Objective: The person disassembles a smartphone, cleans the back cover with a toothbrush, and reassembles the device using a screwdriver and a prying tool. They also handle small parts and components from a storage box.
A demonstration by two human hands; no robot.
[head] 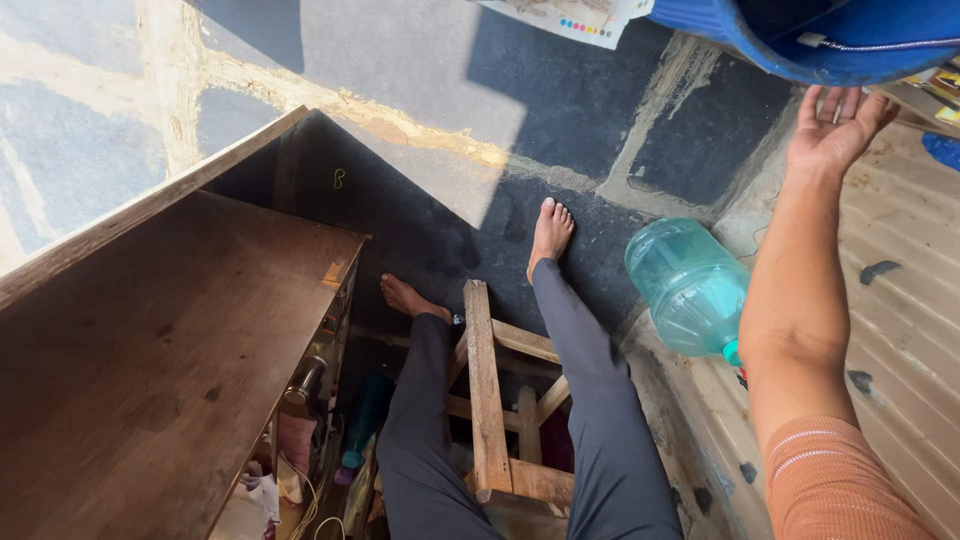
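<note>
Closest in, the person's legs in dark trousers straddle a rough wooden stool (490, 400), bare feet planted on the dark floor beyond it, which looks like a steady seated stance. Left of the stool, a brown wooden cabinet (170, 340) stands with clutter tucked on its shelves. Right of the stool, a clear teal water jug (688, 285) lies on its side, neck pointing back toward the person, resting against the edge of the plank flooring, likely so it cannot roll. Past the jug, the right arm in an orange sleeve stretches out, and the right hand (835, 130) is spread flat, fingers splayed, holding nothing, just under the rim of a blue tub (800, 40). The left hand is nowhere in view.
</note>
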